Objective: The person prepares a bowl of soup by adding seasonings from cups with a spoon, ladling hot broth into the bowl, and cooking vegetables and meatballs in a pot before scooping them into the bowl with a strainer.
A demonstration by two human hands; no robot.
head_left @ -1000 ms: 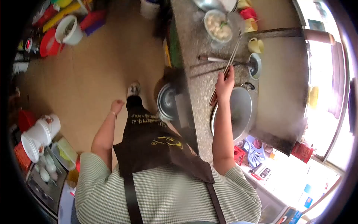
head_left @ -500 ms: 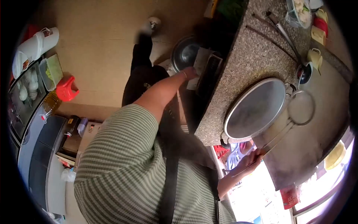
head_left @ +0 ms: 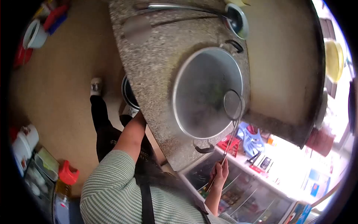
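My right hand (head_left: pixel 220 172) is closed round the long handle of a wire-mesh strainer. The strainer's round head (head_left: pixel 232 105) is over the right side of a large metal pot (head_left: pixel 174 89), near its rim. Steam hangs inside the pot, with a faint greenish patch in it. My left forearm (head_left: pixel 131 136) reaches beneath the counter edge, and the hand itself is hidden there. Close to that arm, a dark round basin (head_left: pixel 129 93) shows partly below the counter.
The pot stands on a speckled stone counter (head_left: pixel 149 71). A ladle (head_left: pixel 186 7) rests with its bowl in a white bowl (head_left: pixel 243 31). A raised metal panel (head_left: pixel 283 71) borders the right side. Beyond the near end is a glass-topped case (head_left: pixel 246 201) beside a blue basket (head_left: pixel 250 140).
My view has swung towards the counter and the pot. The strainer's head has gone from beside the pot to over it. My left hand, visible before below the counter, is now out of sight.
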